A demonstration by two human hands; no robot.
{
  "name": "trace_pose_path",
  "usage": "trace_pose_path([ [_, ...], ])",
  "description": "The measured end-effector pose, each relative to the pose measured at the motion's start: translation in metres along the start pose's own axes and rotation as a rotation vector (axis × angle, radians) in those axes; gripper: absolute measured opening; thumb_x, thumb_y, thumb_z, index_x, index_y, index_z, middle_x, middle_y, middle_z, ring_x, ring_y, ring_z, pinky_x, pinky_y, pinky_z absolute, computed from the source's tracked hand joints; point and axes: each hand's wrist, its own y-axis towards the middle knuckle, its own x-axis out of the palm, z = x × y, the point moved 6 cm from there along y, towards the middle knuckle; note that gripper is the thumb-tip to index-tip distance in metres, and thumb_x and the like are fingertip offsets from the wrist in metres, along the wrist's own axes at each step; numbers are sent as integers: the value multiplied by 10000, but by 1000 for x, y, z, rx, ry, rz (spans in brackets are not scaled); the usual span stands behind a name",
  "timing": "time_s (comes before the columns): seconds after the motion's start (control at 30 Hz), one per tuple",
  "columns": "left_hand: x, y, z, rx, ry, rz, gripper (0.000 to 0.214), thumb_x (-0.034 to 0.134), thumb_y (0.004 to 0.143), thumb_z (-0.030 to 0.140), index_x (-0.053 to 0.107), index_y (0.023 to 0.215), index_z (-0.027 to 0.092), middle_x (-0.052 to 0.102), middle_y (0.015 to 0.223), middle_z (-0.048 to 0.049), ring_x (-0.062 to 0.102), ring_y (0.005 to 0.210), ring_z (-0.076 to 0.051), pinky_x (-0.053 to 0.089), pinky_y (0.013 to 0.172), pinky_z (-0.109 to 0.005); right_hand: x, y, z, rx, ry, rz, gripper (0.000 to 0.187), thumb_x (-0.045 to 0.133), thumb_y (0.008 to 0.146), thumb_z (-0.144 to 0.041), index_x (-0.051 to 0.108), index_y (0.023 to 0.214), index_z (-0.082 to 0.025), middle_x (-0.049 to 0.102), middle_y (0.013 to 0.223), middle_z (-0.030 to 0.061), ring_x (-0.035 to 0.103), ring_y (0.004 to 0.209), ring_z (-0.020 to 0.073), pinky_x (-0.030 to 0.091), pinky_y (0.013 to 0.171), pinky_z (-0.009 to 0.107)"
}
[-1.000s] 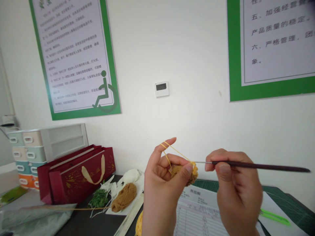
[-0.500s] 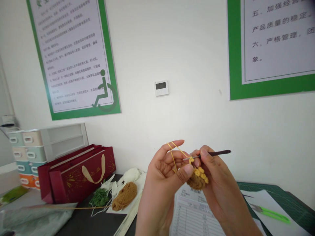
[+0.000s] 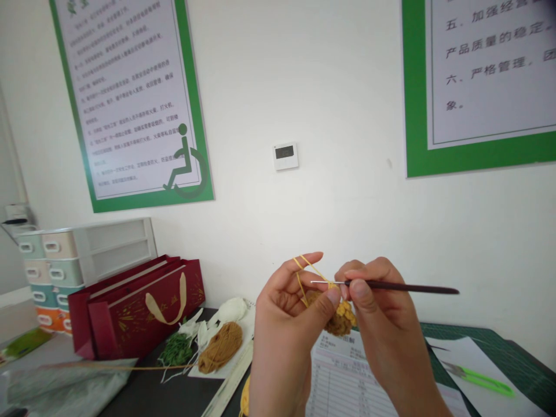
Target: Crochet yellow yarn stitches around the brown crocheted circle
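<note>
**A:** What's at the far left?

**B:** A pastel plastic drawer unit [image 3: 47, 260] and a dark red gift bag [image 3: 134, 307] with a cream ribbon handle stand well left of the coiled tan yarn skein [image 3: 219, 347]. A bunch of green leaves [image 3: 176, 350] lies just left of the skein.

**A:** And moving right?

**B:** Right of the skein, a ball of yellow yarn [image 3: 245, 397] shows low down, partly hidden by the left hand [image 3: 282, 336]. That hand's raised index finger [image 3: 310, 258] carries a yellow yarn strand [image 3: 299, 284], apparently to keep it taut. Its thumb and other fingers pinch a small yellow-and-tan crocheted piece [image 3: 341, 321], held in the air right of the skein, probably to steady it.

**A:** The other hand?

**B:** The right hand [image 3: 382, 313] has its thumb and fingers pressed around a slim dark-handled crochet hook [image 3: 399, 286], with the metal tip at the piece, well placed for working the stitches.

**A:** Further right?

**B:** Green-handled scissors [image 3: 482, 382] lie on a white sheet, well right of the skein.
</note>
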Motion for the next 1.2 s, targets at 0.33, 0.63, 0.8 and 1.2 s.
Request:
trace_pose_path([
  [0.33, 10, -5, -14, -309, -273, -235, 548, 895, 659, 39, 738, 1180, 105, 714, 738, -7, 638, 682, -88, 496, 737, -203, -11, -6, -34, -554, -331, -62, 187, 645, 899, -99, 693, 1016, -236, 677, 793, 20, 606, 713, 191, 484, 680, 399],
  [0.63, 5, 1, -5, -223, -177, -289, 626, 883, 648, 60, 716, 1235, 202, 690, 731, -6, 673, 723, -175, 494, 763, -308, -11, -6, -18, -146, 82, 87, 106, 513, 1041, -247, 618, 1029, -243, 640, 747, 11, 601, 675, 167, 488, 637, 322],
  [0.8, 3, 1, -6, -247, -176, -354, 396, 862, 660, 77, 775, 1022, 213, 693, 725, -19, 635, 690, -149, 459, 683, -259, -7, -1, -14, -23, 235, 52, 191, 435, 1062, -243, 596, 960, -242, 582, 649, -10, 556, 608, 152, 485, 571, 289],
  [1.2, 2, 2, 0, -85, 22, -192, 406, 910, 688, 138, 772, 1064, 202, 686, 777, -9, 627, 739, -120, 488, 700, -225, 1, 1, -8, -21, 109, -10, 72, 655, 964, -180, 669, 975, -250, 708, 900, 12, 700, 865, 144, 575, 768, 255],
])
